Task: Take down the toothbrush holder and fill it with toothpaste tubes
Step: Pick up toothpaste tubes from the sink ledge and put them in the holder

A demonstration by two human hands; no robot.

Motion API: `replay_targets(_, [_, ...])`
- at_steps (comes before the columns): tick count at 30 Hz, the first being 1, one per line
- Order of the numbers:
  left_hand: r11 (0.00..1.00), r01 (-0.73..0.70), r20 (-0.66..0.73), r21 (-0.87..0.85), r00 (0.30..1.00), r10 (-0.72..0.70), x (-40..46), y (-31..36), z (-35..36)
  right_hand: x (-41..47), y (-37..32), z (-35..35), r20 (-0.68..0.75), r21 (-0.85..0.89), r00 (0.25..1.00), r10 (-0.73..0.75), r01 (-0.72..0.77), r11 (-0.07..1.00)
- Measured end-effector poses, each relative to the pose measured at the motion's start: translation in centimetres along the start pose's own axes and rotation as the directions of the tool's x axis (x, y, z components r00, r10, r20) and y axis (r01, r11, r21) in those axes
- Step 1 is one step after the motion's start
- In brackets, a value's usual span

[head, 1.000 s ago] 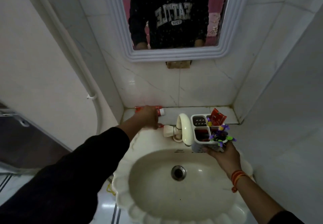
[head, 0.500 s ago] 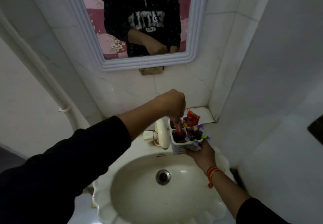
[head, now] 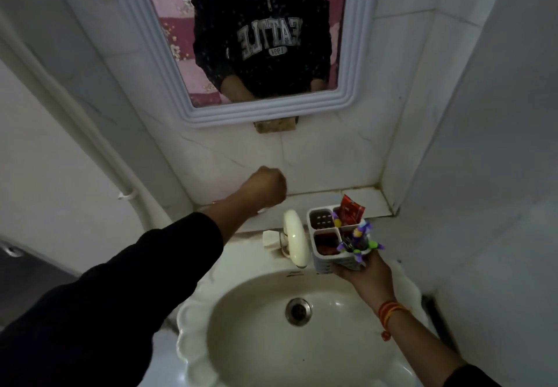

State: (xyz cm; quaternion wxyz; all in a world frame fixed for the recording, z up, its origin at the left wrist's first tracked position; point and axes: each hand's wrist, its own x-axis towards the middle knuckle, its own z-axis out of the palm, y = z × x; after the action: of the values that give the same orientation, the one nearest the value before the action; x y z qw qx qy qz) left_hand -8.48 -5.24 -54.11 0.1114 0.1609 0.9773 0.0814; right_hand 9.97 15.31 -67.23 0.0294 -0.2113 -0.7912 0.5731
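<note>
Head view: left hand (head: 267, 186), half a second ago dipping into the holder (head: 338, 241), now sits centre frame over the ledge, fingers curled shut, apparently empty; tube likely delivered. Right hand (head: 360, 272) cups the holder at centre right; red tube (head: 350, 212) protrudes, white, four-celled.

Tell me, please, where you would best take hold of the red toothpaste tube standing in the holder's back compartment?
Pinch the flat crimped end of the red toothpaste tube from above: it alone sticks out over the holder, whose walls enclose the rest.
</note>
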Motion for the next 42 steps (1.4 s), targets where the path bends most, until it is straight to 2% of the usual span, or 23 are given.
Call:
replay_targets(4, [0.983, 0.128, 0.177, 0.134, 0.973, -0.151, 0.6, -5.0, 4.4, 0.9, 1.3, 0.1, 0.029, 0.043, 1.0, 0.009, -0.01, 0.999])
replay_targets(6, [0.976, 0.139, 0.144, 0.17, 0.976, -0.164, 0.8, -6.8, 6.6, 1.1, 1.0, 0.1, 0.036, 0.066, 0.999, -0.011, 0.009, 0.998])
replay_targets(9, [0.962, 0.136, 0.025, 0.237, 0.989, -0.146, 0.9, -7.7, 8.0, 1.0, 0.4, 0.3, 0.035, 0.046, 0.999, -0.022, 0.02, 0.999])
replay_targets(17, [0.956, 0.05, 0.065, 0.29, 0.995, -0.072, 0.4, -8.0, 7.6, 1.2, 0.7, 0.3, 0.022, -0.01, 0.999, -0.046, 0.046, 0.999])
replay_targets(20, [0.981, 0.076, 0.051, 0.18, 0.995, -0.087, 0.1, -6.4, 5.6, 1.1, 0.4, 0.2, 0.028, -0.013, 0.998, -0.056, 0.057, 0.998])
replay_targets(22, [0.997, 0.026, 0.088, 0.078, 0.996, -0.032, -0.1, -4.5, 2.9, 1.1, 0.4, 0.1, 0.043, -0.002, 0.998, -0.05, 0.05, 0.999])
replay_targets(24, [0.998, -0.036, 0.103, 0.05, 0.994, 0.031, -0.4, -2.2, -0.6, 1.0, 0.2, 0.0, 0.048, 0.004, 0.998, -0.039, 0.039, 0.999])
replay_targets(27, [0.988, -0.132, 0.104, 0.074, 0.987, 0.124, -0.9, 2.0, -5.5, 0.8, -0.1, 0.0, 0.029, 0.01, 0.998, -0.047, 0.047, 0.999])
replay_targets(30, [0.972, -0.191, 0.224, 0.137, 0.962, 0.157, -1.1, 6.4, -7.7, 0.9, 0.1, 0.0, 0.027, 0.018, 0.998, -0.052, 0.052, 0.998])
replay_targets(33, [0.968, -0.183, 0.344, 0.172, 0.932, 0.115, -0.8, 9.5, -6.5, 1.2, 0.5, 0.2, 0.032, 0.029, 0.998, -0.045, 0.044, 0.999])
replay_targets(36, [0.998, -0.037, 0.429, 0.054, 0.903, 0.011, -0.3, 11.4, -4.1, 1.3, 0.6, 0.2, 0.03, 0.017, 0.998, -0.047, 0.046, 0.999])
replay_targets(38, [0.999, 0.003, 0.398, -0.032, 0.917, 0.01, -0.1, 11.3, -3.1, 1.4, 0.6, 0.3, 0.021, 0.025, 0.998, -0.052, 0.052, 0.998])
replay_targets(42, [0.932, 0.16, 0.383, -0.326, 0.923, -0.024, 0.6, 9.4, -3.3, 1.4, 0.6, 0.3, 0.025, 0.016, 0.999, -0.045, 0.045, 0.999])
